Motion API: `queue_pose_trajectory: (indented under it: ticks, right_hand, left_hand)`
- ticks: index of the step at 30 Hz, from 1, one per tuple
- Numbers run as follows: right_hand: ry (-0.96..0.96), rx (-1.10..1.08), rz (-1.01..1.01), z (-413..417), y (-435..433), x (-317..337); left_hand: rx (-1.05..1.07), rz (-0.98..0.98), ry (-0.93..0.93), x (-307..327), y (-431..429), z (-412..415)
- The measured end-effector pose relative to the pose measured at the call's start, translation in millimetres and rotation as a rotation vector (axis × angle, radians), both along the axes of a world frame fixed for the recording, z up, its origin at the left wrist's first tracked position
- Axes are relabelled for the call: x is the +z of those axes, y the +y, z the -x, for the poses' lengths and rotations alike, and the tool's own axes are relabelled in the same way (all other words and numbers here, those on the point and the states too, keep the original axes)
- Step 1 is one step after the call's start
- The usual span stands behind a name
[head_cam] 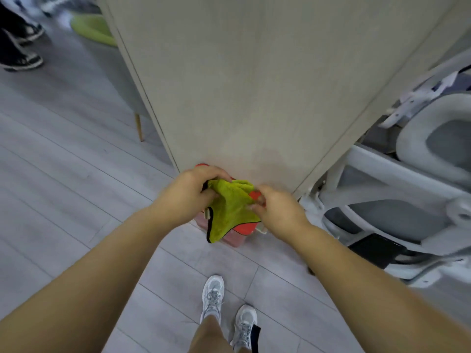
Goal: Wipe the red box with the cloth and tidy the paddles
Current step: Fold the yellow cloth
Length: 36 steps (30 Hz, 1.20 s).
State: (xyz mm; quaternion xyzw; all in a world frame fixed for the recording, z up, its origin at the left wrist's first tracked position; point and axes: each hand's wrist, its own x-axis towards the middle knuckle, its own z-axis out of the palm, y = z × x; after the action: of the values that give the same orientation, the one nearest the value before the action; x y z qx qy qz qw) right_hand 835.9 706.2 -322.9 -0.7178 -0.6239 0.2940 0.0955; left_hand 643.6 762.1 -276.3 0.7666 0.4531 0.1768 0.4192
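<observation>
Box below table end, cloth draped on top. Gripping cloth's left edge with left hand, pinching right edge with right hand; both clamped on cloth.

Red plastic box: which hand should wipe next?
Left, probably: the left hand grips the bunched yellow-green microfibre cloth over the red plastic box; the right hand only pinches its edge.

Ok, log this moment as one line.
left hand: grips cloth | right hand: pinches cloth | box: under cloth, by table end | paddles: not seen
</observation>
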Motion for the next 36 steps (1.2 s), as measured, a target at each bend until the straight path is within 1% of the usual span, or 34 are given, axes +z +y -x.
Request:
queue_pose_trajectory:
  ticks: [4,6,9,13,16,19,21,24,26,29,31,36]
  right_hand:
    - [0.002,-0.039,-0.058,-3,-12,18]
    - [-0.004,-0.053,-0.09,-5,-18,29]
    - [-0.023,-0.063,-0.122,-4,-28,42]
    - [-0.136,-0.064,-0.138,1,-38,63]
    - [-0.209,-0.099,-0.107,2,-45,76]
    - [-0.265,-0.146,0.013,4,-53,83]
    - [-0.229,-0.239,0.081,10,-61,87]
    - [-0.157,-0.337,0.13,25,-72,87]
    - [-0.16,-0.315,0.178,41,-81,88]
    - [-0.202,-0.312,0.19,60,-98,89]
    - [-0.223,-0.322,0.169,69,-111,91]
    - [-0.144,-0.459,0.005,91,-145,91]
  left_hand:
    - [0.031,-0.105,0.142,24,-13,4]
    - [0.089,-0.075,0.189,29,-20,8]
    - [0.179,-0.029,0.211,30,-27,14]
    - [0.239,-0.027,0.224,31,-32,25]
    - [0.261,-0.038,0.25,34,-31,45]
    - [0.253,-0.067,0.342,34,-25,71]
    - [0.213,-0.079,0.379,34,-24,87]
    - [0.157,-0.072,0.358,35,-24,109]
    - [0.13,-0.079,0.328,34,-25,126]
    - [0.117,-0.107,0.318,34,-27,154]
    - [0.123,-0.107,0.316,32,-29,174]
    - [0.11,-0.151,0.322,30,-30,201]
